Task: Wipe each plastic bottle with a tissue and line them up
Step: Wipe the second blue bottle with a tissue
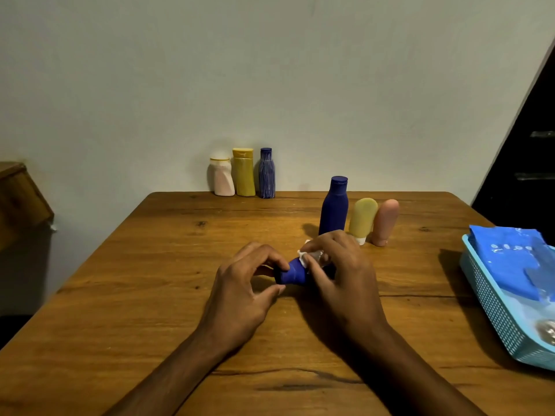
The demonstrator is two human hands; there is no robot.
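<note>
A small blue bottle (pixel 292 274) lies on its side over the wooden table (pixel 150 310), its cap end pinched by my left hand (pixel 240 298). My right hand (pixel 339 277) covers the rest of it and presses a white tissue (pixel 303 256) against it. Three bottles stand in a row at the far edge by the wall: a white-pink one (pixel 222 177), a yellow one (pixel 244 172) and a blue streaked one (pixel 267 173). Just behind my right hand stand a tall dark blue bottle (pixel 335 205), a yellow tube (pixel 362 219) and a pink tube (pixel 386 222).
A light blue perforated basket (pixel 492 310) sits at the right table edge, holding a blue tissue pack (pixel 510 259). A wooden piece of furniture (pixel 21 199) stands at the left, and a dark door or frame (pixel 528 145) at the right.
</note>
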